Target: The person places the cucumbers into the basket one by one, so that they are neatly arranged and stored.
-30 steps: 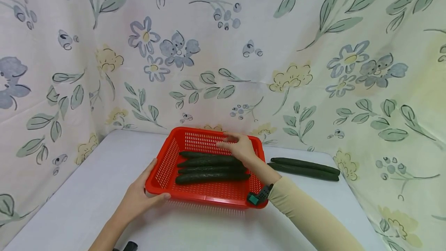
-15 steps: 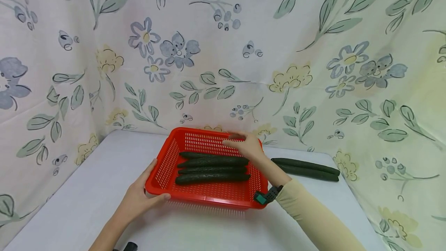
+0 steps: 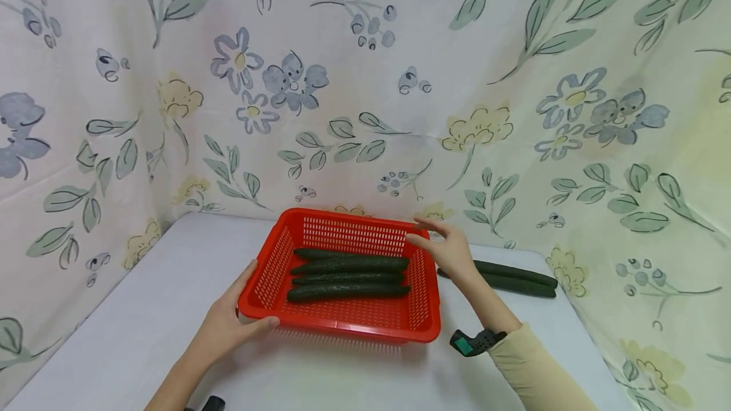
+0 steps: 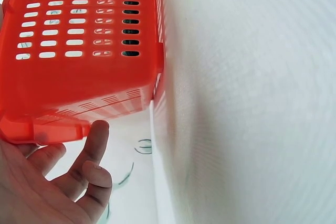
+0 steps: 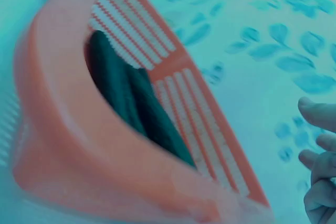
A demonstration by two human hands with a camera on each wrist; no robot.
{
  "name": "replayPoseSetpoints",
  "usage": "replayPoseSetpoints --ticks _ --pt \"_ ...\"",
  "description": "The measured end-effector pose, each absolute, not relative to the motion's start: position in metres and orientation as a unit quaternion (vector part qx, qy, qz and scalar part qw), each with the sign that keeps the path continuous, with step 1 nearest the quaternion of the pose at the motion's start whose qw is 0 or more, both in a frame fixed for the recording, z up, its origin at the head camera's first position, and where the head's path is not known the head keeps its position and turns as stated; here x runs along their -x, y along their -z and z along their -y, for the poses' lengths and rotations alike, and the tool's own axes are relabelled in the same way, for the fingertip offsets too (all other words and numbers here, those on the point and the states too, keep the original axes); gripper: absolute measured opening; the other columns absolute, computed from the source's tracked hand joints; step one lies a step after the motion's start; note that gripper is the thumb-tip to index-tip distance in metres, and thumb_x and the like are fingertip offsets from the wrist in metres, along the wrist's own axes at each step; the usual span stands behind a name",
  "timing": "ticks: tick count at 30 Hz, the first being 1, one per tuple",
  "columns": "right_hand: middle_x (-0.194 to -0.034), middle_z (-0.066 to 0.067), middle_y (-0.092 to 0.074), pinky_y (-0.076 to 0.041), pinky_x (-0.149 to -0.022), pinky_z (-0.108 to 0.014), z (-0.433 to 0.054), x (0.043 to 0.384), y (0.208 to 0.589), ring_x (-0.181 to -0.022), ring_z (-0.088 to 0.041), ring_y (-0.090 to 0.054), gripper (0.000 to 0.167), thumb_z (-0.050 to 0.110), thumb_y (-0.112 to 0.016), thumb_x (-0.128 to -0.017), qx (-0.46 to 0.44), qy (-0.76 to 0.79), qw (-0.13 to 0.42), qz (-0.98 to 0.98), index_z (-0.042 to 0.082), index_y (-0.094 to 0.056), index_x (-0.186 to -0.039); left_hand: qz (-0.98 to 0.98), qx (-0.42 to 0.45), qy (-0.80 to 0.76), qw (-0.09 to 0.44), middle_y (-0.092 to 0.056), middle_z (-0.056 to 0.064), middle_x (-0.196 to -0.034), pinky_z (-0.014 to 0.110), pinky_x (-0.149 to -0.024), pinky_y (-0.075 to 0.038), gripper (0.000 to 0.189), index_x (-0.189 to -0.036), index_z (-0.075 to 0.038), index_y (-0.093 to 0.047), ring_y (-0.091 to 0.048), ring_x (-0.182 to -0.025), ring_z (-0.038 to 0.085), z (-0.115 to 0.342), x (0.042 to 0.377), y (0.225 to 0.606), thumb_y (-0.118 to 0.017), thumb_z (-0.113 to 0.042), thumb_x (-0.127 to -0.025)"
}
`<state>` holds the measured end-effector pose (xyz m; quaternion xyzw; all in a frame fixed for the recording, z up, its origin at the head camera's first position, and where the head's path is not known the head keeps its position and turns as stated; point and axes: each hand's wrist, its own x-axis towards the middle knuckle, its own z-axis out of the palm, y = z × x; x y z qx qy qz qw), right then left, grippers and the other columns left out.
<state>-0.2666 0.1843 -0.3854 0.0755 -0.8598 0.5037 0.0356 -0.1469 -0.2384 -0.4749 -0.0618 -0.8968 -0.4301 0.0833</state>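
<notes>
A red plastic basket (image 3: 337, 330) with slotted walls stands on the table, and several dark green cucumbers (image 3: 348, 292) lie side by side in it. At its near left corner my left hand (image 3: 231, 322) holds the rim, thumb on the front and fingers along the left side. The left wrist view shows those fingers (image 4: 95, 142) bent beneath the rim. My right hand (image 3: 448, 249) is in the air by the far right corner, fingers spread and holding nothing. Two more cucumbers (image 3: 522, 284) lie on the table to the right, their left part behind the right hand and wrist.
The white table (image 3: 171, 271) reaches back to a floral cloth (image 3: 365, 81) hanging behind and at both sides. A black band with a green piece (image 3: 464, 344) is on the right wrist. A small black object (image 3: 214, 403) shows near the left wrist.
My right hand has moved from above the basket rightward, past its right rim toward the two cucumbers on the table. The left hand, basket and cucumbers stay where they were.
</notes>
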Motion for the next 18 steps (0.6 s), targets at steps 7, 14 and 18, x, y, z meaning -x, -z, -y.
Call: replayPoseSetpoints --ticks 7,14,18 --pt "-0.148 -0.012 -0.064 -0.053 -0.094 -0.037 -0.237 0.260 0.395 -0.139 -0.029 -0.048 0.065 0.046 -0.077 -0.097 -0.012 -0.533 0.046 0.845 0.017 -0.059 -0.152 0.896 0.064 0.431 0.082 -0.035 0.018 -0.170 0.068 -0.105 -0.051 0.118 -0.172 -0.025 -0.017 -0.044 -0.148 0.045 0.238 0.147 0.475 -0.090 -0.049 -0.082" --pt "-0.150 -0.012 -0.061 -0.047 -0.084 -0.025 -0.282 0.251 0.411 -0.137 -0.027 -0.045 0.070 0.051 -0.077 -0.096 0.050 -0.529 0.060 0.845 0.018 -0.057 -0.154 0.897 0.067 0.428 0.086 -0.035 0.018 -0.170 0.069 -0.106 -0.050 0.118 -0.172 -0.025 -0.017 -0.045 -0.148 0.045 0.238 0.147 0.476 -0.090 -0.049 -0.083" --pt "-0.152 -0.013 -0.060 -0.049 -0.104 -0.038 -0.304 0.247 0.424 -0.154 -0.028 -0.035 0.073 0.053 -0.078 -0.094 0.073 -0.515 0.072 0.851 0.016 -0.058 -0.153 0.897 0.068 0.429 0.087 -0.035 0.018 -0.170 0.069 -0.106 -0.050 0.118 -0.172 -0.024 -0.017 -0.045 -0.148 0.045 0.238 0.147 0.476 -0.090 -0.049 -0.083"
